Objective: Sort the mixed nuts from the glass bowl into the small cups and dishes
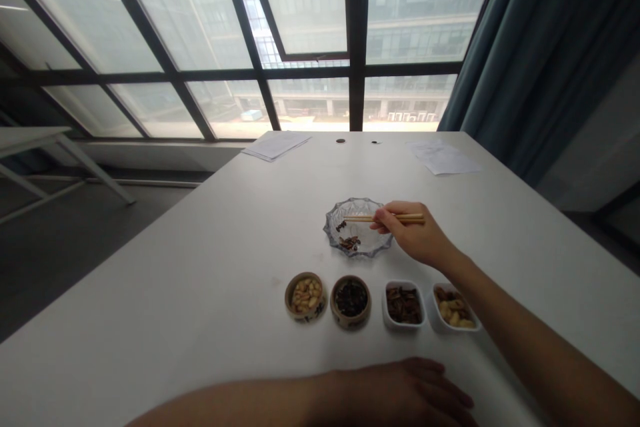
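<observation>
"While I watch remotely, what does my right hand (411,233) grip?"

"Pale wooden chopsticks (360,218), tips near dark pieces (349,242) in a scalloped clear glass dish (370,240) on the white table (200,280). My left hand (423,393) lies palm down, fingers extended."

"And what stands nearer me?"

"Left to right: a round tan pot (300,316) of pale nuts (307,295), a matching pot (350,324) of black pieces (351,298), a square white plastic tub (404,326) of reddish-brown strips (404,305), a second tub (454,329) of brown and yellowish chunks (454,313)."
</observation>
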Demonstrator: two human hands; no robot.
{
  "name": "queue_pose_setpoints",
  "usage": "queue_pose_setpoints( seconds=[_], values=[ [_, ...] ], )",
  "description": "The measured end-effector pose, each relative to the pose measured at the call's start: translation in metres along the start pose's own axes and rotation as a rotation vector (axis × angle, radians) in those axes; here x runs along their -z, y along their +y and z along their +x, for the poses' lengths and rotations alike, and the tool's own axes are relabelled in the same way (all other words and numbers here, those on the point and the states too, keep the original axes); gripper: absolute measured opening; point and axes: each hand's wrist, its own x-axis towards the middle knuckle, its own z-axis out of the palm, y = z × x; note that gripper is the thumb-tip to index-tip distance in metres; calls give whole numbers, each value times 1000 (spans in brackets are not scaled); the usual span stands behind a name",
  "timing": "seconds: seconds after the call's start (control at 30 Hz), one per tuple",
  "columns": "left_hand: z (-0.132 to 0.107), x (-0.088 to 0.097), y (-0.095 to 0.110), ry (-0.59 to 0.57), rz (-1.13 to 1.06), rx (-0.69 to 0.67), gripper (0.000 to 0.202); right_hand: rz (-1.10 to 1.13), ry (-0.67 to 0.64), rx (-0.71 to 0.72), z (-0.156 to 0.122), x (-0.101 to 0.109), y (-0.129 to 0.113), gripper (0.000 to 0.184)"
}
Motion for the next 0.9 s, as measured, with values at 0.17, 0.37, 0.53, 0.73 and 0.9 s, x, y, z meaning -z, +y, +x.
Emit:
queue_pose_setpoints(
  seconds=[0.17,0.37,0.53,0.73,0.9],
  values=[
    [1,1,2,-5,-28,21,38,21,-46,-47,1,-5,4,35],
    [0,1,2,-24,4,5,41,120,-69,-137,2,-5,2,34],
    [1,1,2,-29,16,16,40,42,-68,-150,2,-4,0,29],
    [0,2,2,-11,-1,1,38,75,-58,-131,1,-4,4,42],
    [0,1,1,-30,-2,19,38,120,9,-148,3,1,6,46]
  ],
)
